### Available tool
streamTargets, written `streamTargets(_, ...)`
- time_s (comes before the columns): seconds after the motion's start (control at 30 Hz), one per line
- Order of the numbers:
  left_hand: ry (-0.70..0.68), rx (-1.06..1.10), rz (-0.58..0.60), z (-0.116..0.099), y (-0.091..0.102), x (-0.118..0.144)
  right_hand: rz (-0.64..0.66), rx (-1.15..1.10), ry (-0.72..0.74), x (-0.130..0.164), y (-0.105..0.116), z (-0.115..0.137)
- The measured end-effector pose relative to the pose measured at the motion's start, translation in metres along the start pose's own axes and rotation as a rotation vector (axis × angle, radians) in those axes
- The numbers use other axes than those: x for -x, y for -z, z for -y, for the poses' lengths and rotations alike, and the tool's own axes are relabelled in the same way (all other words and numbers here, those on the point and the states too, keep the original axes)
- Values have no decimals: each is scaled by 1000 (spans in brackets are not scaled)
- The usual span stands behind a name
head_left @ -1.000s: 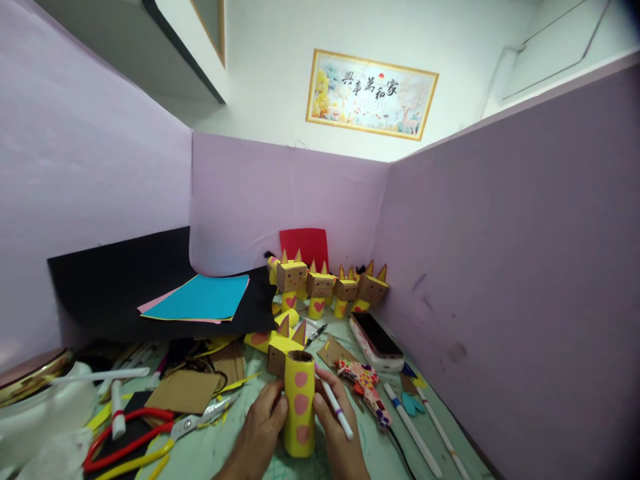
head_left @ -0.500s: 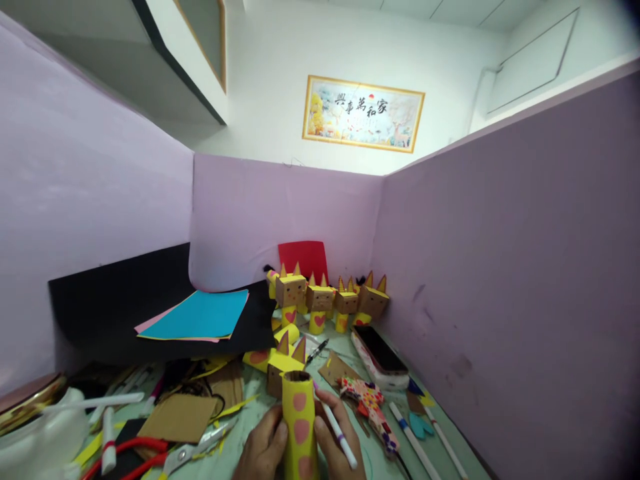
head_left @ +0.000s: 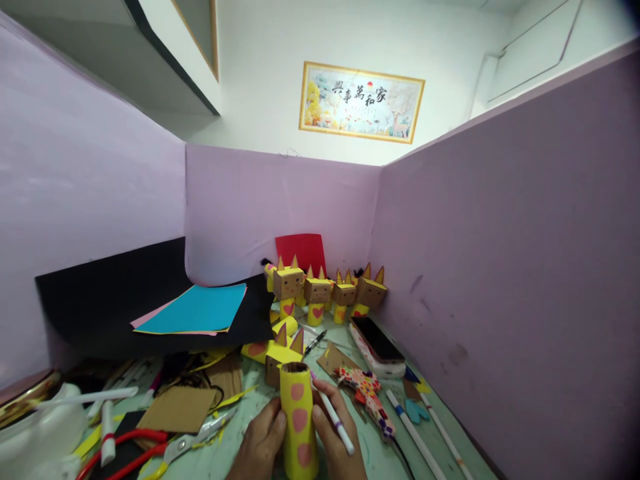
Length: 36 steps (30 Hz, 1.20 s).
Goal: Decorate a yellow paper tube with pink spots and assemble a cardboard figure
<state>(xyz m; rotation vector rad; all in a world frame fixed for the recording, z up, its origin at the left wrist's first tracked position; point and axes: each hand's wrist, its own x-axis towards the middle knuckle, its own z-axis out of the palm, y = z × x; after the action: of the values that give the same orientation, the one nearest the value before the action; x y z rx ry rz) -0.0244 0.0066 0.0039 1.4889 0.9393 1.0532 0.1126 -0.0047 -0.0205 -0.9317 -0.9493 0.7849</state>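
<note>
Upright between my two hands stands a yellow paper tube (head_left: 309, 421) with pink spots down its front and an open dark top. My left hand (head_left: 261, 437) is closed against its left side. My right hand (head_left: 337, 427) grips the tube's right side and also holds a white marker (head_left: 334, 415) with a purple band, its tip pointing up toward the tube's rim. Just behind the tube lies a box-headed cardboard figure (head_left: 284, 353) with pointed ears, partly hidden by the tube.
Several finished-looking box-headed figures (head_left: 316, 291) stand at the back. Red-handled scissors (head_left: 183, 445) and cardboard scraps (head_left: 179, 408) lie at left. Coloured paper sheets (head_left: 195, 310) rest on black card. At right are a phone (head_left: 377, 339), a patterned glue gun (head_left: 367, 393) and markers (head_left: 415, 433).
The view has tilted down slightly, so the background sits higher. Both hands keep their hold on the tube, and the marker stays in the right hand.
</note>
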Motion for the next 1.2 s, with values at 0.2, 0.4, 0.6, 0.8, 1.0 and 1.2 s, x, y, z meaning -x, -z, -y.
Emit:
streamTargets(0.2, -37, 9, -12, -2, 0, 0, 19, 10, -6, 2, 1, 5)
streamTargets(0.4, -74, -15, -44, -5, 0, 1, 15, -14, 5, 4, 0, 4)
streamTargets(0.6, -69, -66, -57, -9, -1, 2, 102, -21, -27, 3, 5, 8)
streamTargets(0.8, -62, -122, -35, -10, -3, 4, 133, -13, -48, 0, 9, 16)
streamTargets(1.0, -24, -201, -14, -13, -1, 6, 113, -26, -63, 5, 7, 19)
streamTargets(1.2, -31, -262, 17, -12, -1, 5, 100, 16, -86, 2, 7, 24)
